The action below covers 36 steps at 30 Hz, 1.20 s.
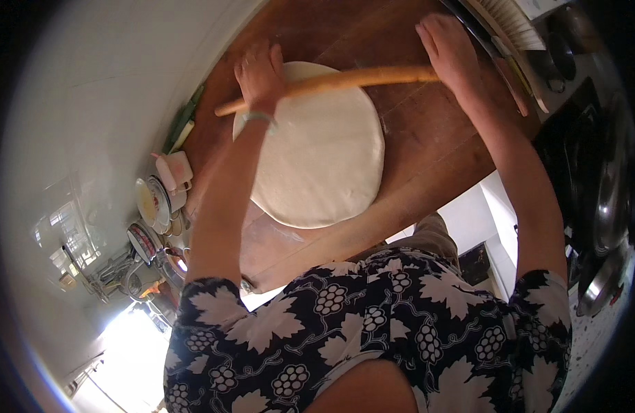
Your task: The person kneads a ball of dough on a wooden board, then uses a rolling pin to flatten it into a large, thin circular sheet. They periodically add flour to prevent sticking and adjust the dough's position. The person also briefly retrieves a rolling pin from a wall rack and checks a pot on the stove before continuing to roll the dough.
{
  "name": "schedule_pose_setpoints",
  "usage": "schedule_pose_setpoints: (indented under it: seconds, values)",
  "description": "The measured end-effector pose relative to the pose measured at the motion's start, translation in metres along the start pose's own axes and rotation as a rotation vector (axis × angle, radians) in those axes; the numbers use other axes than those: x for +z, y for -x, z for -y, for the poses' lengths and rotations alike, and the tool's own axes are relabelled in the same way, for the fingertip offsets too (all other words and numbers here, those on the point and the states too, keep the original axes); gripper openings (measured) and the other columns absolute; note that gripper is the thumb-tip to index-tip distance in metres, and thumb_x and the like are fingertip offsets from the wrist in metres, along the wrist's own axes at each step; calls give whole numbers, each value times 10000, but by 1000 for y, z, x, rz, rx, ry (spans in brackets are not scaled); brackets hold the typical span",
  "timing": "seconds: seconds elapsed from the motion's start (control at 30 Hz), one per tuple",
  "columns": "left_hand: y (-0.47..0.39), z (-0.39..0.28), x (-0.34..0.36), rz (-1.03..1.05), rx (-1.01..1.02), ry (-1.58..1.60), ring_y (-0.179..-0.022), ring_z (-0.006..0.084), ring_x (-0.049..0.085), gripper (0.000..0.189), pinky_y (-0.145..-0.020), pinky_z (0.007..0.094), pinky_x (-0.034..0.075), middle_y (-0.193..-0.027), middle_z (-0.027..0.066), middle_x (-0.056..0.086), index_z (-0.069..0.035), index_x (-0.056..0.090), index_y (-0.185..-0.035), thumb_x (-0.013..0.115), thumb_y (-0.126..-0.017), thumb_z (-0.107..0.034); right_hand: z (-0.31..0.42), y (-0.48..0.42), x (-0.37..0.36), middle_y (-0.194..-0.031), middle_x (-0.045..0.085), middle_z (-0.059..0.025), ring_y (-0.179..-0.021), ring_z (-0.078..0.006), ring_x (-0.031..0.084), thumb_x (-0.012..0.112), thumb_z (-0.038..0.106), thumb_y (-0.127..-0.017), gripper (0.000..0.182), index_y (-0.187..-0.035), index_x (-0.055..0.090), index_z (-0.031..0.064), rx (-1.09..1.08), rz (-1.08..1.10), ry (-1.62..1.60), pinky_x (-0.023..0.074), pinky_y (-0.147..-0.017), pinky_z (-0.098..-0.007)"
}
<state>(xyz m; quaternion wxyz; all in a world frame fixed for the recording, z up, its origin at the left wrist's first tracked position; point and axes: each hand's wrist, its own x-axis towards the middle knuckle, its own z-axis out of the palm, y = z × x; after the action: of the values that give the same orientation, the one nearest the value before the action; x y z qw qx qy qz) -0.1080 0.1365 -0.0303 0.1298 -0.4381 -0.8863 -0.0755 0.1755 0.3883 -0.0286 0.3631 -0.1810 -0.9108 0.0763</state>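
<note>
A large, smooth round of dough lies flat on a brown wooden board. Across its far part runs a long wooden rolling pin, its left end jutting past the dough. My left hand lies over the pin near that end, heel and wrist covering it, fingers reaching beyond; a pale bracelet circles the wrist. At the pin's right end is my right hand, slightly blurred, its fingers loosely bent beyond the pin. That hand hides the pin's tip, and its grip cannot be made out.
Green stalks lie between board and white wall. Left of the board stand a lidded plastic container, stacked dishes and utensils. Along the right edge are a brush and long-handled tools. A metal pan is at far right.
</note>
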Motion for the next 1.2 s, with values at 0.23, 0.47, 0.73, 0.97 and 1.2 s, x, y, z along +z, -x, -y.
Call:
schedule_pose_setpoints:
  seconds: [0.23,0.47,0.73,0.97,1.2]
  values:
    - [-19,-14,-16,28,-51,311,-1294,321,529,417,-1131,493,332,-1341,122,613,-70,596,-1325,476,-1036,-345,17,14,-2,-989,648,-176,-955,-407,598,565,216,-1013,205,-1000,608,15,202,196,-19,493,-820,-480]
    - [40,-2,-20,-44,68,127,-1286,341,544,435,-1110,503,348,-1368,147,614,-37,581,-1366,430,-1046,-291,66,45,-31,-1157,666,-143,-1009,-312,649,654,363,-955,362,-1120,675,42,120,297,115,526,-789,-477]
    - [-86,1,15,-204,43,110,-939,444,661,491,-834,527,537,-1038,229,701,-6,695,-1030,387,-1071,-387,1,-40,23,-854,605,-215,-832,-420,610,564,248,-1000,279,-864,574,6,194,137,40,482,-719,-516]
    - [38,15,6,-73,166,-10,-1350,292,495,466,-1109,517,363,-1474,125,522,-115,594,-1371,465,-1032,-407,66,46,-17,-1184,678,-67,-1134,-290,614,632,296,-974,340,-1237,622,80,55,319,202,476,-911,-470]
    - [146,-10,-71,154,-17,31,-1325,277,516,426,-1165,536,266,-1341,89,633,-114,579,-1362,465,-1034,-360,82,77,-47,-955,627,-73,-944,-290,614,798,248,-805,365,-1084,608,109,-1,209,-32,431,-867,-464]
